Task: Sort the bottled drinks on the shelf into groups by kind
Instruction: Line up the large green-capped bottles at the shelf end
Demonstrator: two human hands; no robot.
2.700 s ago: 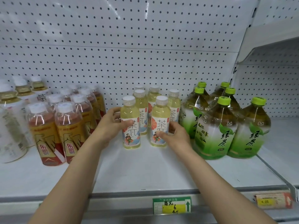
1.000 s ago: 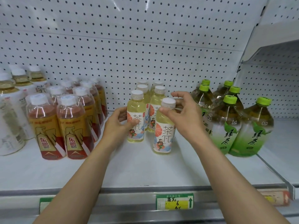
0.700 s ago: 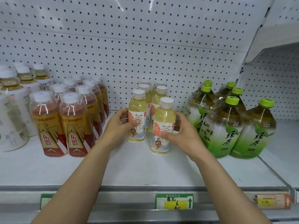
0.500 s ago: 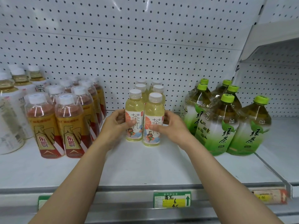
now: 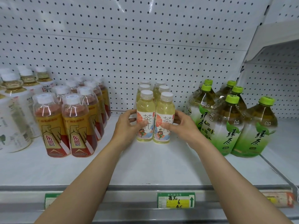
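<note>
Two rows of pale yellow tea bottles with white caps stand in the middle of the white shelf [image 5: 145, 167]. My left hand [image 5: 128, 126] grips the front left yellow bottle [image 5: 145, 109]. My right hand [image 5: 181, 126] grips the front right yellow bottle [image 5: 165, 110]. The two front bottles stand upright, side by side and touching. Red-brown bottles with gold labels [image 5: 77, 123] are grouped to the left. Large green tea bottles with green caps [image 5: 226, 125] are grouped to the right.
White-labelled tea bottles [image 5: 14, 110] stand at the far left. A pegboard wall [image 5: 145, 46] backs the shelf. A price tag [image 5: 175, 200] hangs on the front rail. A divider edge [image 5: 275, 168] bounds the shelf on the right.
My right hand lifted a yellow bottle from the right side, set it down in front, and slid it left against the bottle in my left hand. The rows are now tight.
</note>
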